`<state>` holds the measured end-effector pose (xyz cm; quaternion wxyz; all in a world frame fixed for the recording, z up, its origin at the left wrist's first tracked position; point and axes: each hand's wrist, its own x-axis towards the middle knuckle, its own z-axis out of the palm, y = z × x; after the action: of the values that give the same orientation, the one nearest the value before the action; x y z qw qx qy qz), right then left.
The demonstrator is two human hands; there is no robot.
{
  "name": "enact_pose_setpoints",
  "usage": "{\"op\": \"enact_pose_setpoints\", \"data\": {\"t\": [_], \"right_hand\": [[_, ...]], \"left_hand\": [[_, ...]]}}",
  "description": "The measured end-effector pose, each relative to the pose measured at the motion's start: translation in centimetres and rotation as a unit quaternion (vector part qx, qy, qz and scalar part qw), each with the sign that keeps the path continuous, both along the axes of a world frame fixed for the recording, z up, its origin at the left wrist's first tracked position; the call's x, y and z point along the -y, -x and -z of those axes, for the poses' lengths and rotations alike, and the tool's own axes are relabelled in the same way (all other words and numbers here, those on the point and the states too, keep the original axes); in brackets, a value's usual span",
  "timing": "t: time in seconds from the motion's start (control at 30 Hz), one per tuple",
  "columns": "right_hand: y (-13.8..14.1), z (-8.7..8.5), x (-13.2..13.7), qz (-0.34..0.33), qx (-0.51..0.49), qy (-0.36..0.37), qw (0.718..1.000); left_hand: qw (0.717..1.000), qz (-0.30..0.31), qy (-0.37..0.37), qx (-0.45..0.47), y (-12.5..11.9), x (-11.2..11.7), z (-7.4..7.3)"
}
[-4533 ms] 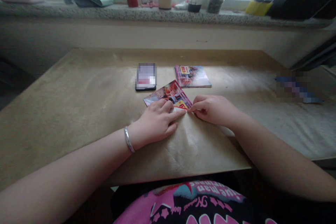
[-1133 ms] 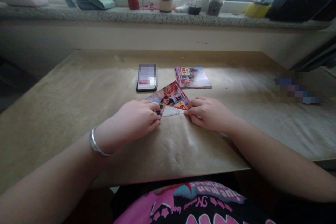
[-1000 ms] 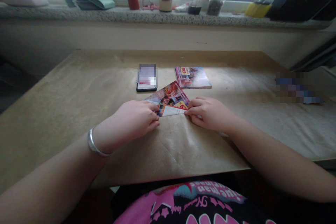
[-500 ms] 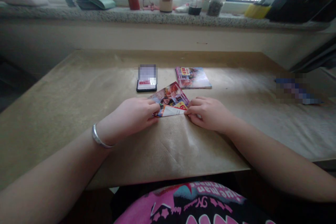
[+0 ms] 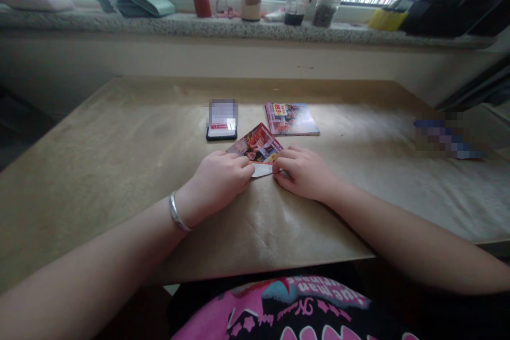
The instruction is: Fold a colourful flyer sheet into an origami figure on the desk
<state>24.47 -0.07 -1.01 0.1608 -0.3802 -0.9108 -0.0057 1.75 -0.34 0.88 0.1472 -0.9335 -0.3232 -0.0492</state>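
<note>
A colourful printed paper sheet [image 5: 257, 142] lies on the table in front of me, turned so one corner points away. Its near edge is folded over, and a white strip shows between my hands. My left hand [image 5: 226, 174] is closed on the left part of that folded edge, fingers bent and pressed down. At the right end of the fold, my right hand [image 5: 302, 171] pinches the paper between thumb and fingers. Parts of the sheet are hidden under both hands.
Beyond the sheet lie a phone [image 5: 222, 122] and, to its right, a stack of printed leaflets [image 5: 295, 118]. A blurred colourful item [image 5: 450, 138] sits at the table's right side. Bottles and jars, among them a red bottle [image 5: 201, 0], line the granite windowsill [image 5: 167, 24].
My left hand has slid right along the folded edge, nearer my right hand. My right hand has shifted slightly left, so less of the white strip shows.
</note>
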Motion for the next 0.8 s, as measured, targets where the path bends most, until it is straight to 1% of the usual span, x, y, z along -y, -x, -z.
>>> {"op": "enact_pose_setpoints", "data": {"t": [0.1,0.2,0.33,0.43,0.57,0.67,0.8], "right_hand": [[0.3,0.1,0.1,0.002,-0.023,0.006,1.0],[0.4,0.1,0.3,0.007,-0.055,0.013,0.998],[0.5,0.2,0.3,0.004,-0.103,0.025,0.994],[0.6,0.4,0.2,-0.009,-0.137,0.038,0.99],[0.9,0.8,0.1,-0.029,-0.167,0.048,0.984],[1.0,0.9,0.0,-0.039,-0.181,0.06,0.981],[0.9,0.9,0.0,-0.044,-0.198,0.066,0.977]], "left_hand": [[0.999,0.01,0.013,0.031,-0.7,-0.1,0.6],[0.996,0.013,0.026,0.083,-1.1,-0.2,1.2],[0.983,0.016,0.061,0.174,-1.2,-0.3,1.7],[0.972,0.031,0.092,0.214,-1.3,-0.4,2.0],[0.966,0.07,0.092,0.23,-1.5,-0.7,2.1],[0.966,0.097,0.074,0.227,-1.5,-0.8,2.0],[0.97,0.103,0.04,0.218,-1.3,-0.8,1.8]]}}
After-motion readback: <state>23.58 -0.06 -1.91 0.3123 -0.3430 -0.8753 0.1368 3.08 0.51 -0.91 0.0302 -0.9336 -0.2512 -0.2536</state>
